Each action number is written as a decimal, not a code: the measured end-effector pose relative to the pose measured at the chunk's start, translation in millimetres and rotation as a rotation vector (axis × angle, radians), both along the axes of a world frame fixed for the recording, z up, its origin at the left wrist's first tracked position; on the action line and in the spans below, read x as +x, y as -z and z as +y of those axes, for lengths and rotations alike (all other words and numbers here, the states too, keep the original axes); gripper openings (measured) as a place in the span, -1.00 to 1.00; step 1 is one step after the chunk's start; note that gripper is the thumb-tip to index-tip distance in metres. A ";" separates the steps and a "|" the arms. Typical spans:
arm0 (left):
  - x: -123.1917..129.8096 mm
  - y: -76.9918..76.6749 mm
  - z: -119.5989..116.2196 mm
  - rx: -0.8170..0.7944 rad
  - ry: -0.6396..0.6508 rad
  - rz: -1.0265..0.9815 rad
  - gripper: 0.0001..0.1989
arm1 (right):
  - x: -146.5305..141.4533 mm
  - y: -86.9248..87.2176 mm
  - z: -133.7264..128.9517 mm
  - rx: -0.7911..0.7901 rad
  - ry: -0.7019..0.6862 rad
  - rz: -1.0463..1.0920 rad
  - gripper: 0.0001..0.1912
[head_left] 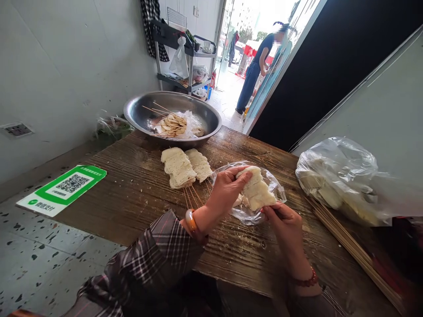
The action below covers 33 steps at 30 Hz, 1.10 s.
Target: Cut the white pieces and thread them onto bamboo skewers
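A pale, spongy folded piece of food (256,189) is held up between both hands over a clear plastic bag (279,187) on the table. My left hand (224,189) pinches its upper left side between thumb and fingers. At its lower right corner, my right hand (284,220) is closed, with fingertips together; whether a skewer is also in them is too small to tell. Two stacks of similar pale pieces on sticks, a larger one (178,167) and a smaller one (199,164), lie left of the bag.
A metal basin (132,112) with skewered slices stands at the wooden table's (132,193) far edge. Bundled sticks (350,246) and a filled plastic bag (337,176) lie right. A green QR card (66,189) is left. Beyond stand a shelf cart (170,81) and a person (256,66).
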State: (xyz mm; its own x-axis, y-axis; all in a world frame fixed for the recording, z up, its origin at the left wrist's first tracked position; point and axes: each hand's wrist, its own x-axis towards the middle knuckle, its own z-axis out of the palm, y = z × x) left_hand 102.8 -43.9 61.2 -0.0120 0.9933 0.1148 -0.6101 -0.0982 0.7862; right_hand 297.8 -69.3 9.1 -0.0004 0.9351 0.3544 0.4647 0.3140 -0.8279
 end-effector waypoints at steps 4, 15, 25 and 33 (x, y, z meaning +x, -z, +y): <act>-6.8 2.5 7.5 -0.064 -0.012 -0.089 -0.63 | 0.1 -7.0 0.9 0.005 -0.029 -0.022 -0.85; -10.5 5.5 13.4 -0.054 -0.022 -0.126 -0.61 | -2.9 2.3 3.3 0.026 -0.055 0.018 -0.86; -8.2 2.7 11.6 -0.043 -0.021 -0.126 -0.62 | -7.1 0.4 3.4 0.056 -0.050 0.031 -0.88; -7.7 10.0 14.7 -0.078 -0.028 -0.105 -0.59 | -11.3 -6.8 1.2 0.065 -0.075 -0.025 -0.85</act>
State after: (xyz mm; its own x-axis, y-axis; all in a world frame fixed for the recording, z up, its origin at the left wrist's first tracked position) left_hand 95.2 -29.2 51.2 -0.0472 0.9983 0.0336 -0.6872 -0.0569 0.7242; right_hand 286.5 -68.1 15.9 -0.0788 0.9070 0.4137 0.4578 0.4016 -0.7932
